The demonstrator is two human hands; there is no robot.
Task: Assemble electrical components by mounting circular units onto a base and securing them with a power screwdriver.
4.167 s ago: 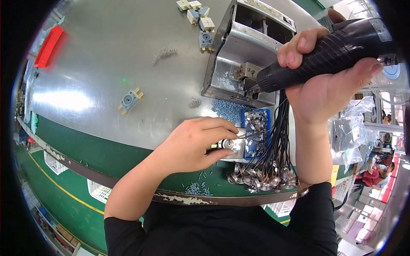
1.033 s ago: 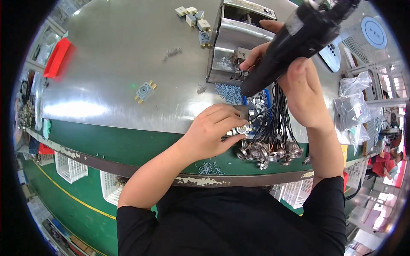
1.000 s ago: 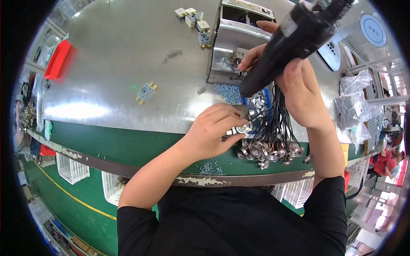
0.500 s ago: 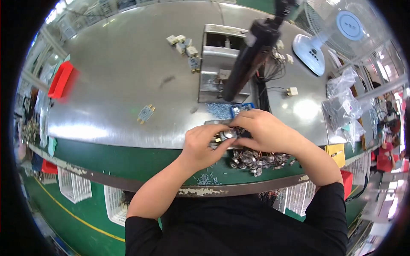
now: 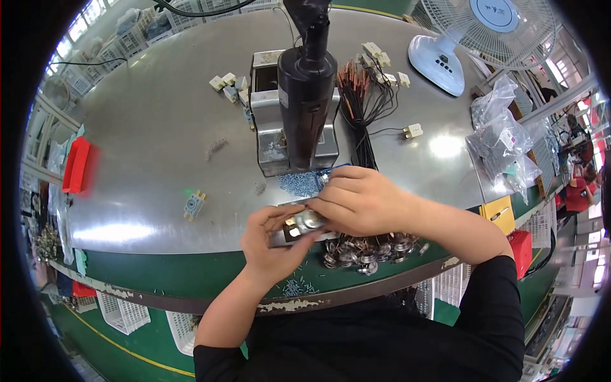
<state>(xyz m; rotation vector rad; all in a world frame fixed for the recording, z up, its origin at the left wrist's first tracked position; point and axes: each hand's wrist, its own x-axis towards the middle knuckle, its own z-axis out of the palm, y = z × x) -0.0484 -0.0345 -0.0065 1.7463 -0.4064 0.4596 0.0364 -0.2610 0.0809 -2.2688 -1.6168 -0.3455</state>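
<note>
My left hand [image 5: 270, 239] is closed around a small round metal part with brass tabs [image 5: 308, 220], thumb below and fingers above. From the other side my right hand [image 5: 363, 200] grips the same part, its fingertips bent over the upper edge and partly hiding it. Both hands are over a small metal block [image 5: 278, 239] at the near edge of the steel tabletop. Just beyond them lie many small bluish screws [image 5: 298, 184], beside a blue-edged tray [image 5: 323, 178] that my right hand partly covers. A heap of round metal parts [image 5: 366, 253] lies below my right wrist.
A black cylindrical tool [image 5: 307, 108] stands over a metal fixture [image 5: 270, 137] ahead. Wires [image 5: 363, 121], white connectors [image 5: 414, 131] and a fan [image 5: 439, 63] are to the right. Leftward lie a flat bluish part [image 5: 194, 205] and a red bin [image 5: 76, 165]. Loose screws [image 5: 298, 286] dot the green edge.
My head view has shifted, so the bench items appear moved. Both hands stay on the metal part, which is turned, and my right fingers have closed in over its upper side.
</note>
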